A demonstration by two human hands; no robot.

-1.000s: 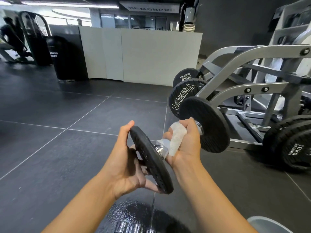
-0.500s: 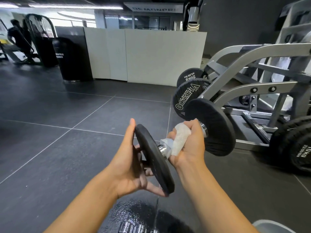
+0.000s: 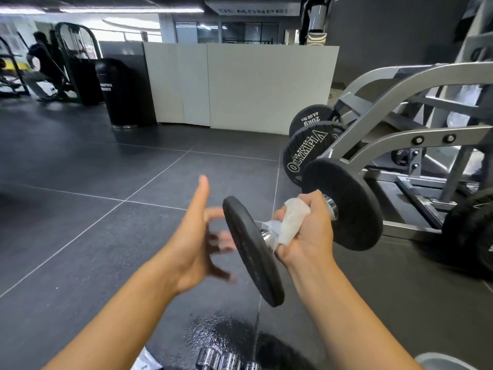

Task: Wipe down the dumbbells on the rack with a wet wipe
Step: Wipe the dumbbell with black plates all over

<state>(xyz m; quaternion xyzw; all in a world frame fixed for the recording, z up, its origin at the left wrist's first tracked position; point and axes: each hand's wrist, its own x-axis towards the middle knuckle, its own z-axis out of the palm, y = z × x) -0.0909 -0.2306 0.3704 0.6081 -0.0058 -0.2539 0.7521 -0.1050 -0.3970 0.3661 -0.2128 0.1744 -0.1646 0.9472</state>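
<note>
The dumbbell (image 3: 249, 249) is up in the air over the dark tiled floor (image 3: 106, 209), tilted, with its near plate low and its far plate toward the grey rack (image 3: 400, 84). The right hand (image 3: 306, 233) is clenched around the chrome handle (image 3: 266, 236) with the white wet wipe (image 3: 293, 217) bunched between palm and bar. The left hand (image 3: 192, 236) is released, thumb up and fingers spread and blurred, just beside the near plate; I cannot tell whether it touches.

To my eye this will handle as a stiff, dense weight, with the mass at both ends, so it wants to tip if held off-centre. The middle of the handle is the safe hold. A damp wipe over polished chrome probably makes that grip slick, so a second hand cupped under a plate rim would steady it. The plates look matte and grippy, and nothing here is fragile but toes.

Writing: the front weight plate (image 3: 306, 153) on the rack reads "OLYMPIA" with "JOE WEIDER'S" above it, upside down. The plate behind (image 3: 309, 118) says "20KG" and "44.09 lbs". A ceiling sign (image 3: 253, 10) shows something like "DE MONPRI". The black cylinder (image 3: 117, 94) carries white lettering too small to read.
</note>
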